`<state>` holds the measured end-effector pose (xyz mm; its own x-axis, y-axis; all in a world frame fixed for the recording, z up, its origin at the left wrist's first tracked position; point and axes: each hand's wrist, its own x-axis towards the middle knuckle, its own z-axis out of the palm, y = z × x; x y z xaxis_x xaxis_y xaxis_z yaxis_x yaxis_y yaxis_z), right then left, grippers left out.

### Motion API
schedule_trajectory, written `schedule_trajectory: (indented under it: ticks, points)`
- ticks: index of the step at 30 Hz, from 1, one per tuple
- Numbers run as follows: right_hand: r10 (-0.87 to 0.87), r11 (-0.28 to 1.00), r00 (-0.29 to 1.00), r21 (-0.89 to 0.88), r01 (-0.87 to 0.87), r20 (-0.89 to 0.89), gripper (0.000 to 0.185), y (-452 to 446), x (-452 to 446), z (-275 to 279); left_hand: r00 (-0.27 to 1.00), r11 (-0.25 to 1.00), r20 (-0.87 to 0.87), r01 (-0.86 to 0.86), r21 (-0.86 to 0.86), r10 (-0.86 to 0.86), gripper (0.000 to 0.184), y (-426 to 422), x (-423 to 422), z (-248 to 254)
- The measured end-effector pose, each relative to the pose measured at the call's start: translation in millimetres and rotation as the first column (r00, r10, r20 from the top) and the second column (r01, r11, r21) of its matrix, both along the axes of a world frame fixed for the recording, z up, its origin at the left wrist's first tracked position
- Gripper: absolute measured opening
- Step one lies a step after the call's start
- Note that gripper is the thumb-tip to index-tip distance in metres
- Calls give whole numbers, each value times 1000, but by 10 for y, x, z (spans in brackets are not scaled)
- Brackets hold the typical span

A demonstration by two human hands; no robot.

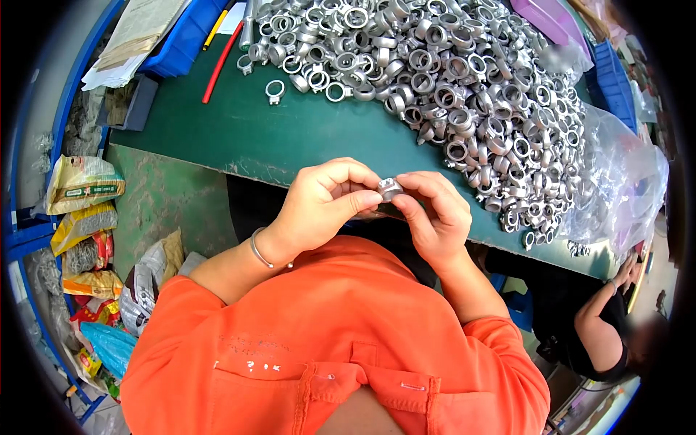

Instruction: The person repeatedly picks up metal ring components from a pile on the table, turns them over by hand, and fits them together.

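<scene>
Between my two hands is a small grey metal ring clamp (389,190), held just over the near edge of the green table. My left hand (326,196) pinches it from the left with thumb and index finger. From the right, my right hand (436,210) grips the same piece between thumb and fingertips. A large heap of similar metal ring clamps (435,80) covers the far and right part of the table. One single ring clamp (275,92) lies a little apart at the heap's left edge.
On the green table (210,138) lie a red rod (222,63) and a yellow pen (217,29), beside a blue bin (190,40). A clear plastic bag (616,181) and a pink tray (554,20) border the heap. Another person (602,326) sits at the right. Bags (87,185) stand left.
</scene>
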<state>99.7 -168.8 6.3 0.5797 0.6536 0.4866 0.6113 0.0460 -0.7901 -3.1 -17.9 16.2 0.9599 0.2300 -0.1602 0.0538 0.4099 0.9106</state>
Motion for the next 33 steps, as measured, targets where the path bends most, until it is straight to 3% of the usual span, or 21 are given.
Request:
schedule_trajectory:
  ticks: [5,8,10,11,12,14,15,18,20,21,23,26,28,30,32,33]
  points:
    - [13,1000,999,6,-13,-32,19,48,32,86,998,999,56,-19,41,16,10,26,16,68]
    - [24,998,967,-53,-39,-253,12,76,28,149,999,1000,-45,24,-9,-25,11,66,31,127]
    - [33,994,777,-64,-94,-629,9,101,79,261,999,1000,-52,-4,-25,3,14,93,52,152]
    - [84,990,693,-17,-138,-716,7,128,174,358,997,1000,-80,-18,22,19,16,121,53,194]
    - [114,989,752,2,-148,-649,8,177,290,471,995,999,-97,-25,43,29,15,159,60,255]
    - [59,981,673,-81,-175,-737,9,260,557,743,995,998,-92,-24,50,29,15,257,48,287]
    - [-36,974,726,-188,-128,-686,11,344,711,933,996,999,-86,-20,46,24,14,300,35,280]
    - [-136,966,852,-259,0,-505,16,608,1348,1330,997,999,-77,-7,49,11,12,420,-15,312]
    - [-174,985,829,-101,141,-532,24,782,1946,1335,993,996,-112,-19,86,29,12,484,-41,335]
    - [-116,975,778,78,207,-617,29,877,2198,1348,993,997,-115,-21,78,30,11,514,-53,349]
    - [-171,951,800,116,287,-575,34,983,2674,1330,994,997,-104,-35,71,42,11,557,-59,346]
    - [-264,962,840,-66,265,-475,30,1038,2525,1394,991,996,-122,-40,79,50,11,625,-102,341]
    - [-190,945,943,-312,99,-274,18,1013,2298,1330,990,995,-126,-54,87,64,10,670,-93,338]
    - [-105,845,995,-527,90,2,15,1020,1936,1272,983,995,-172,-42,91,57,10,710,-60,348]
    - [71,811,908,-554,188,412,15,973,1694,1132,988,993,-149,-14,118,32,10,740,-7,346]
    - [48,821,841,-500,274,539,16,970,1621,1058,986,994,-166,13,109,5,11,751,22,369]
